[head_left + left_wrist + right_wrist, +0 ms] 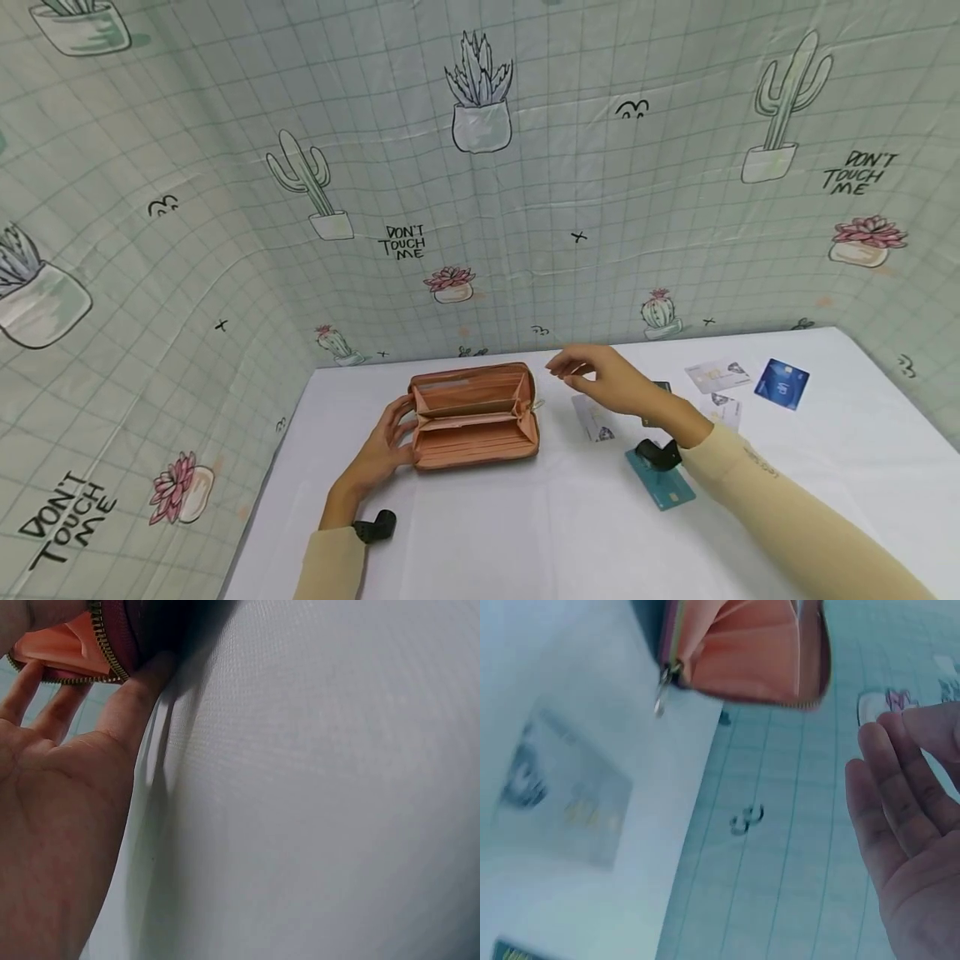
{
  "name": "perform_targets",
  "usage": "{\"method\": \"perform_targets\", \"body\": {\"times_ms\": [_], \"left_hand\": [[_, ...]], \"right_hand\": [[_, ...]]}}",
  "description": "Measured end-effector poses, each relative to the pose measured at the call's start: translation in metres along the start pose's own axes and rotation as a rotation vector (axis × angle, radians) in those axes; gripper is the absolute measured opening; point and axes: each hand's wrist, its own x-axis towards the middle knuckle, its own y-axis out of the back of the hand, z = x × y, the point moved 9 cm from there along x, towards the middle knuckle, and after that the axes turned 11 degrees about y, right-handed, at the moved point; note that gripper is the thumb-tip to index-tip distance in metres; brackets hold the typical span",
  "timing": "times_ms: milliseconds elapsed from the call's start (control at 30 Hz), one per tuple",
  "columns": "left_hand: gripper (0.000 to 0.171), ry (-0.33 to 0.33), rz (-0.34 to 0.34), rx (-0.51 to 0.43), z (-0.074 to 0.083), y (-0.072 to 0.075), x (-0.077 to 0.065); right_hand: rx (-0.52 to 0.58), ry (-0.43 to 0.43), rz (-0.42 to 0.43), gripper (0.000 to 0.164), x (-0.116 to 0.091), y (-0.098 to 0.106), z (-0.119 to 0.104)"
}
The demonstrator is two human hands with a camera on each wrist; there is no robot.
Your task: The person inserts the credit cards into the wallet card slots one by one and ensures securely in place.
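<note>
An orange-brown zip-around wallet [474,452] lies spread apart on the white table, its inner pockets facing up. My left hand [384,442] grips it by the left edge; in the left wrist view, fingers [131,705] reach along its brass zip. Just right of the wallet, my right hand [600,379] hovers above the table with loosely bent fingers and holds nothing. The right wrist view shows the zip pull [661,696] hanging at the wallet's corner. Below that hand lies a white card [592,419], and a dark card [662,388] is partly hidden behind the wrist.
A teal card [667,487] lies under the right wrist camera [658,455]. Farther right are a white card [717,376], a second white card [724,408] partly covered by the forearm, and a blue card [782,384]. A cactus-print cloth [525,208] hangs behind the table.
</note>
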Motion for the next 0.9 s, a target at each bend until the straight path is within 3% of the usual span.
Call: {"method": "perform_targets", "body": {"times_ms": [600, 900], "left_hand": [[0.103, 0.000, 0.001, 0.004, -0.004, 0.000, -0.002], [0.103, -0.004, 0.006, 0.008, -0.004, 0.000, 0.001]], "right_hand": [[-0.050, -0.173, 0.156, 0.026, -0.102, 0.056, 0.033], [-0.082, -0.238, 0.210, 0.028, -0.144, 0.072, 0.043]]}}
